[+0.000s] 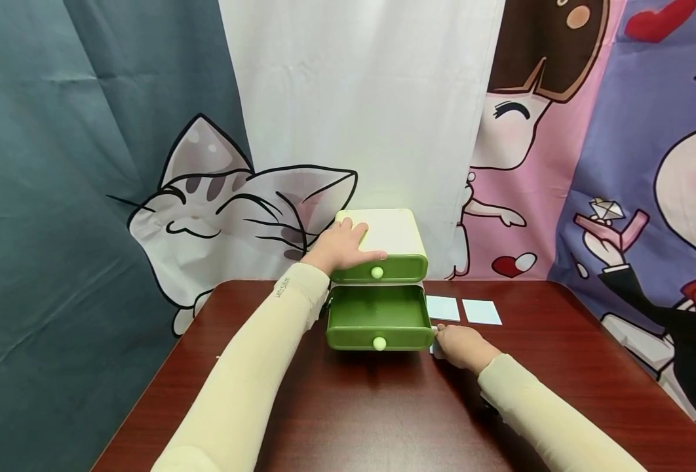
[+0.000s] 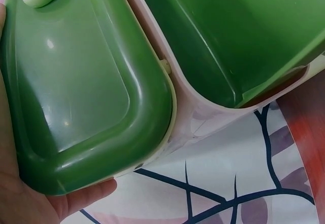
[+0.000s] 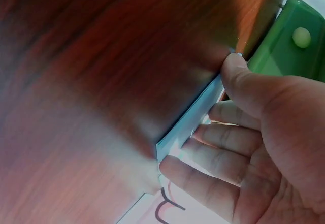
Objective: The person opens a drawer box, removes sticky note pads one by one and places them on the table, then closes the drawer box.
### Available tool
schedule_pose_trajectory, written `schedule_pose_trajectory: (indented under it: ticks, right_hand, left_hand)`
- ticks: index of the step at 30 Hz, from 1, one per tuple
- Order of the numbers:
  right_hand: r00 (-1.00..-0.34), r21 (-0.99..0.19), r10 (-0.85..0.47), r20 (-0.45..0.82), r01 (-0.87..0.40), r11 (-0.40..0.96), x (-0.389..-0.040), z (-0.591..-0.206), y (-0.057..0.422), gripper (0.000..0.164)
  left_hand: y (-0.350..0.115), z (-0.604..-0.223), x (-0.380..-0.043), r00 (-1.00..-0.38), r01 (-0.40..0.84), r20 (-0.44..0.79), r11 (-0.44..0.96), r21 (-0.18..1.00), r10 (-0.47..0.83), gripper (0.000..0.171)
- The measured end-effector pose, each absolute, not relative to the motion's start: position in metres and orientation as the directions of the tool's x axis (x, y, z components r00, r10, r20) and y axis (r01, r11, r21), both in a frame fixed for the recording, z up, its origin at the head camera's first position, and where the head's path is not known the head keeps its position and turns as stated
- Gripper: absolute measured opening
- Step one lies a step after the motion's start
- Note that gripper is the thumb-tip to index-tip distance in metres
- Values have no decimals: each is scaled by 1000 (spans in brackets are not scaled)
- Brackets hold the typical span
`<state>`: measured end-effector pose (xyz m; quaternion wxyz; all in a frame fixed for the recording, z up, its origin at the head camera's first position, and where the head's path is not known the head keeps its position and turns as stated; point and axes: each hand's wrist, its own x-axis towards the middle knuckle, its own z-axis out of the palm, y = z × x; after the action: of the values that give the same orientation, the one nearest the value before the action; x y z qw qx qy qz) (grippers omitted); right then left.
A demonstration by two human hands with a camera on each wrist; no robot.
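A small two-drawer box [image 1: 390, 231] with a cream top and green drawers stands on the table. My left hand [image 1: 343, 246] rests on its top near the left edge, fingers spread and thumb stretched along the front. The upper drawer [image 1: 404, 267] is in; the lower drawer [image 1: 356, 337] is pulled out, its green floor bare. Beside that drawer's right front corner, my right hand [image 1: 464, 346] pinches a thin pale-blue pad of paper [image 3: 195, 112] between thumb and fingers. In the right wrist view the pad stands edge-up, close over the table.
Two more pale square pads, a left one [image 1: 444, 309] and a right one [image 1: 482, 312], lie behind the right hand. The dark red-brown table [image 1: 348, 406] ends at a printed cloth backdrop [image 1: 360, 98] behind the box.
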<state>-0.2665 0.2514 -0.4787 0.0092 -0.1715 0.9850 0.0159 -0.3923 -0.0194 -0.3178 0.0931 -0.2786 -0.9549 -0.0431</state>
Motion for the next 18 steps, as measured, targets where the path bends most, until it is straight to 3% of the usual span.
schedule_pose_trajectory:
  ticks: [18]
  right_hand:
    - [-914,-36,-398,75,-402,915,-263,-478,258,28]
  left_hand:
    - [-18,-317,-391,-829,538,204,842,39,520,95]
